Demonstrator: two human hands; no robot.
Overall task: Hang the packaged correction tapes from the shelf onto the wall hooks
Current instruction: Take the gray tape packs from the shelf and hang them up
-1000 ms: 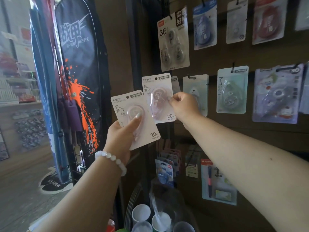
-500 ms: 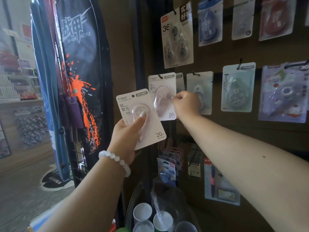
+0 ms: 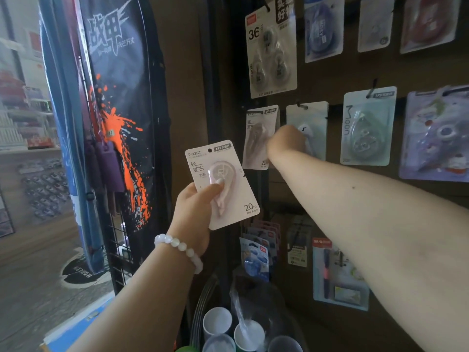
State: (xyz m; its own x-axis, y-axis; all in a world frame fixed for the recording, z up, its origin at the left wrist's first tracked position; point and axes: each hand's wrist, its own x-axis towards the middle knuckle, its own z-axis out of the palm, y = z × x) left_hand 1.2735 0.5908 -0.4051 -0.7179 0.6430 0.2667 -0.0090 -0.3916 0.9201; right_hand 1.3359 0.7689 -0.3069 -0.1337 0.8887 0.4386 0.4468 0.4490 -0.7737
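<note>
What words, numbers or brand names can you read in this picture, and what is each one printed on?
"T-9267", "20m": pink correction tape pack held in the left hand.
"36": three-tape pack on the wall.
"Moon": pale blue pack on a hook.
"M&G": pen pack lower down.
Pack at the right hand: blurred, unreadable.
Other packs: too blurred or small.

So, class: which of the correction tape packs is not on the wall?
The pink pack marked T-9267, gripped in the left hand. Every other pack lies against the wall; its twin is at the right hand.
</note>
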